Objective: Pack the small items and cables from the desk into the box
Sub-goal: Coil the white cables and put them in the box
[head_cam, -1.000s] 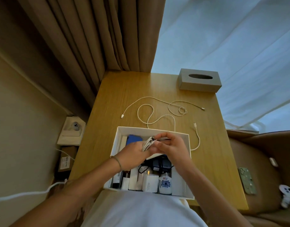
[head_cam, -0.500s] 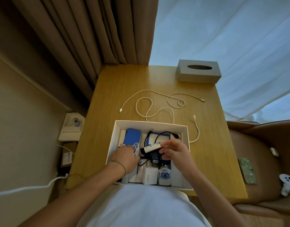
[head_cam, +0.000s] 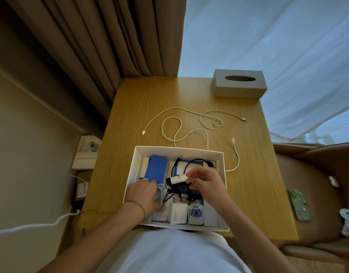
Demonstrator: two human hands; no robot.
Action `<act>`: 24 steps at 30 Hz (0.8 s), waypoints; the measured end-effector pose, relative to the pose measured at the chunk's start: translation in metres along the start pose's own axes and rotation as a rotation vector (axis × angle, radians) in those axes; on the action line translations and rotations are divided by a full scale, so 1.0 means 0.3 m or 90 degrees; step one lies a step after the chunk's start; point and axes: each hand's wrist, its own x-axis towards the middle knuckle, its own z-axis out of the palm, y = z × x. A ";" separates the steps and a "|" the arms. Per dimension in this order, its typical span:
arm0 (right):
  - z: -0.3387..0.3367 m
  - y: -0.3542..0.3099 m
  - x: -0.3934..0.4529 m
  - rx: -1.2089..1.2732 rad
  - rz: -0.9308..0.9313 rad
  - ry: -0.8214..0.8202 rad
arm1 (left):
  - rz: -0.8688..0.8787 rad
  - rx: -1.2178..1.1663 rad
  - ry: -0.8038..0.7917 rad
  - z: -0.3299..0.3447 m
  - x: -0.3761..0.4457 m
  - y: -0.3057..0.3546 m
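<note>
Wooden table [head_cam: 258,174] set in a corner. Brown pleated curtain [head_cam: 102,56] behind left, sheer white curtain [head_cam: 278,40] behind right, bluish daylight through it. Beige wall [head_cam: 21,154] left. Tan leather chair [head_cam: 317,184] right.

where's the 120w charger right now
In the head view the 120W charger stands in the box's near row, left of the blue-patterned bottle.
</note>
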 end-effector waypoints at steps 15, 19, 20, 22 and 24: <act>-0.200 -0.266 0.311 0.021 -0.093 0.071 | 0.051 -0.279 0.201 -0.390 0.317 0.045; -0.195 -0.265 0.428 -0.014 -0.060 0.065 | 0.024 -0.238 0.120 -0.366 0.491 0.052; -0.190 -0.260 0.451 -0.021 -0.049 0.063 | 0.017 -0.217 0.096 -0.356 0.527 0.056; -0.180 -0.252 0.484 -0.036 -0.036 0.048 | 0.008 -0.184 0.049 -0.331 0.597 0.068; -0.172 -0.246 0.505 -0.026 -0.028 0.031 | -0.005 -0.182 0.009 -0.304 0.660 0.081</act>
